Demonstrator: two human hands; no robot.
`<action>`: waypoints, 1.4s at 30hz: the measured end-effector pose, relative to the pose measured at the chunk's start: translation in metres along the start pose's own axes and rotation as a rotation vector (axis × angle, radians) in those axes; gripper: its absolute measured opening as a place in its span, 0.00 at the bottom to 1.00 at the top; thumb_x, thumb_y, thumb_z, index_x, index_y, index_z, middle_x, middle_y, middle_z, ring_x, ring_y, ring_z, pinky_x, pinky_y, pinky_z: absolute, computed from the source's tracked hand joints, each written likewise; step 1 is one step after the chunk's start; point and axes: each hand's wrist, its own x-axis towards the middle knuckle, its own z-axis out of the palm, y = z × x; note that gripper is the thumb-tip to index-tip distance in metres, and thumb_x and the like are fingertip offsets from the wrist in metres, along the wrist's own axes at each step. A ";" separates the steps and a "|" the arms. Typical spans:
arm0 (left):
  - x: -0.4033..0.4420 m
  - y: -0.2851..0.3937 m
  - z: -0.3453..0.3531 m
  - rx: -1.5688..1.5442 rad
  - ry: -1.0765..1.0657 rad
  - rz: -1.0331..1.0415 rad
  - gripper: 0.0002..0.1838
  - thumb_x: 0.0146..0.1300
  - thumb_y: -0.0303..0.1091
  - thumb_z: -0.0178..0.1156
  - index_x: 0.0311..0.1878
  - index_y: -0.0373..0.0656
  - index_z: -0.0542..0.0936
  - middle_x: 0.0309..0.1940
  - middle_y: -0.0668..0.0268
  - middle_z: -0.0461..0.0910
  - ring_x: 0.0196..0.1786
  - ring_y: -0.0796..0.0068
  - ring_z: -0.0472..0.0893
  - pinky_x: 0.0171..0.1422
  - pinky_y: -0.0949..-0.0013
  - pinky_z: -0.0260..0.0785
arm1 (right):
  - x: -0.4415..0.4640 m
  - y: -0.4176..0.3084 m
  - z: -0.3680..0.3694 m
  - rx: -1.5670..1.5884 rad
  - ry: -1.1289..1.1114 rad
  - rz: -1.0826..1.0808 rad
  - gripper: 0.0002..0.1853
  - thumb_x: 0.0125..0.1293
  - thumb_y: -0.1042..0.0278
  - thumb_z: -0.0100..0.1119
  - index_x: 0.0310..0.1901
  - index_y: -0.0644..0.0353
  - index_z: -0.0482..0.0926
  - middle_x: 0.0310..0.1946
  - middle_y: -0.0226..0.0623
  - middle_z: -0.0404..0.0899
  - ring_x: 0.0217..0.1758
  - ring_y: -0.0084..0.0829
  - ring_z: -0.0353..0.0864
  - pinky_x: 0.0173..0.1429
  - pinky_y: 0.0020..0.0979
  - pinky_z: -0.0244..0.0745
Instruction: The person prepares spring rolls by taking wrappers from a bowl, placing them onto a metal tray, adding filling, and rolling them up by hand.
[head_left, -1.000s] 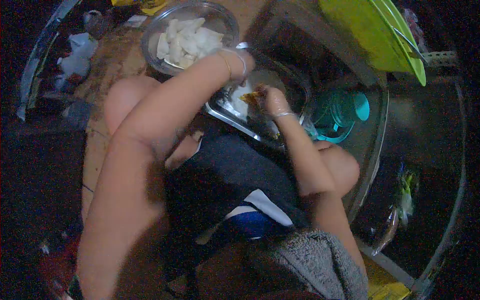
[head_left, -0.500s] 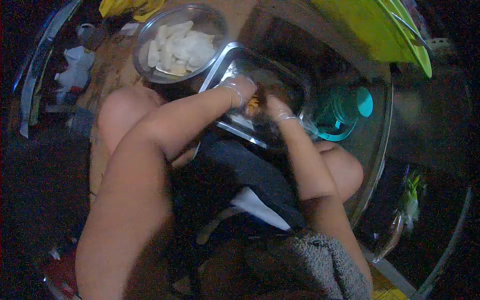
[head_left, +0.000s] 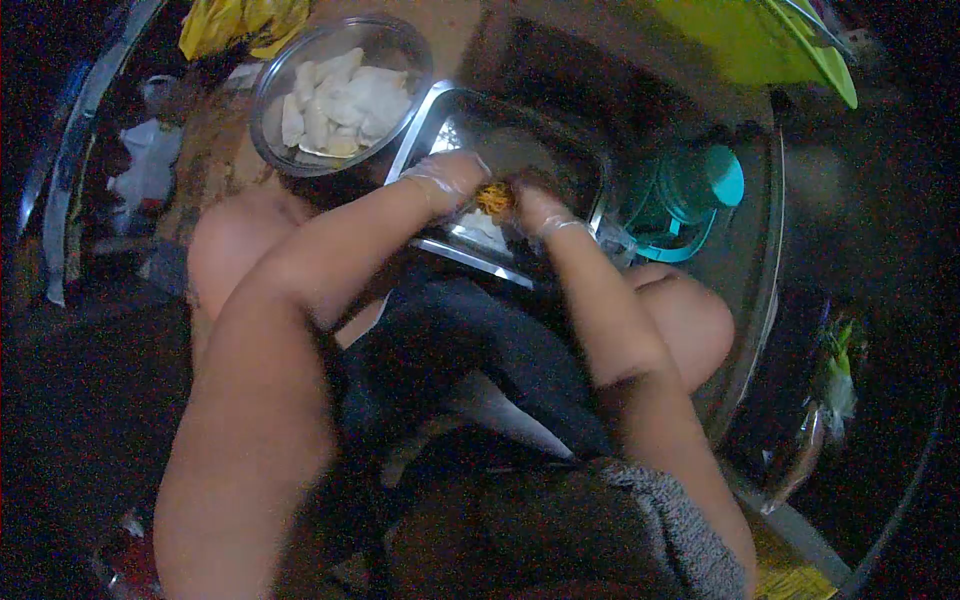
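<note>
My left hand, in a clear plastic glove, is over a rectangular metal tray. My right hand, gloved the same way, faces it from the right. Between them is a clump of orange shredded food, and the fingers of both hands are closed against its sides. Shadow and the backs of the hands hide most fingertips. Something pale and flat lies in the tray just below the clump.
At the upper left, a clear-sided round bowl holds pale, thick pieces of food. A teal lidded container stands right of the tray. Farther out are a yellow-green basin, a yellow bag and a wrapped green-topped vegetable.
Both hands have shifted slightly left, and more of the orange clump shows between them. The whole view has moved a little, with the bowl and tray appearing farther left.
</note>
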 end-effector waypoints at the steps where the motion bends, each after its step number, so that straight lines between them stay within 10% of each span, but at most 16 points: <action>1: 0.000 -0.005 0.003 0.074 0.001 0.025 0.13 0.53 0.33 0.59 0.43 0.44 0.81 0.42 0.51 0.80 0.47 0.52 0.80 0.52 0.57 0.72 | -0.003 -0.003 -0.003 0.033 0.003 0.014 0.39 0.44 0.59 0.74 0.59 0.59 0.68 0.57 0.49 0.72 0.60 0.48 0.70 0.64 0.41 0.64; 8: 0.005 -0.017 -0.008 0.106 0.029 0.036 0.12 0.52 0.39 0.62 0.38 0.46 0.83 0.37 0.54 0.81 0.42 0.52 0.80 0.50 0.57 0.72 | -0.003 -0.005 -0.022 0.738 -0.130 -0.018 0.43 0.42 0.59 0.76 0.61 0.57 0.67 0.58 0.42 0.72 0.62 0.40 0.70 0.66 0.37 0.63; 10: 0.010 -0.030 -0.005 -0.018 0.112 0.129 0.11 0.52 0.40 0.63 0.36 0.47 0.84 0.35 0.54 0.82 0.40 0.53 0.81 0.48 0.57 0.72 | 0.021 0.025 -0.010 0.263 -0.100 -0.107 0.44 0.41 0.59 0.77 0.62 0.58 0.67 0.58 0.41 0.72 0.62 0.40 0.70 0.67 0.36 0.62; 21: 0.022 -0.059 0.035 -0.502 0.208 0.129 0.10 0.55 0.37 0.63 0.40 0.47 0.82 0.37 0.55 0.82 0.41 0.54 0.81 0.47 0.59 0.73 | 0.035 0.032 -0.017 0.070 -0.134 0.114 0.40 0.45 0.57 0.72 0.61 0.58 0.69 0.61 0.41 0.70 0.61 0.38 0.71 0.63 0.34 0.66; 27: 0.003 -0.026 0.026 0.063 0.439 0.066 0.21 0.44 0.31 0.66 0.46 0.44 0.80 0.44 0.51 0.78 0.50 0.51 0.76 0.56 0.59 0.69 | 0.047 0.022 -0.038 -0.053 -0.220 0.090 0.34 0.49 0.56 0.67 0.60 0.58 0.71 0.59 0.42 0.72 0.60 0.39 0.71 0.63 0.36 0.67; 42: -0.008 0.019 0.065 0.219 -0.253 -0.052 0.16 0.60 0.32 0.46 0.45 0.38 0.80 0.48 0.49 0.78 0.51 0.55 0.79 0.55 0.58 0.71 | 0.063 0.056 -0.015 -0.110 0.237 0.006 0.25 0.62 0.63 0.50 0.62 0.57 0.68 0.61 0.45 0.69 0.62 0.42 0.70 0.65 0.38 0.65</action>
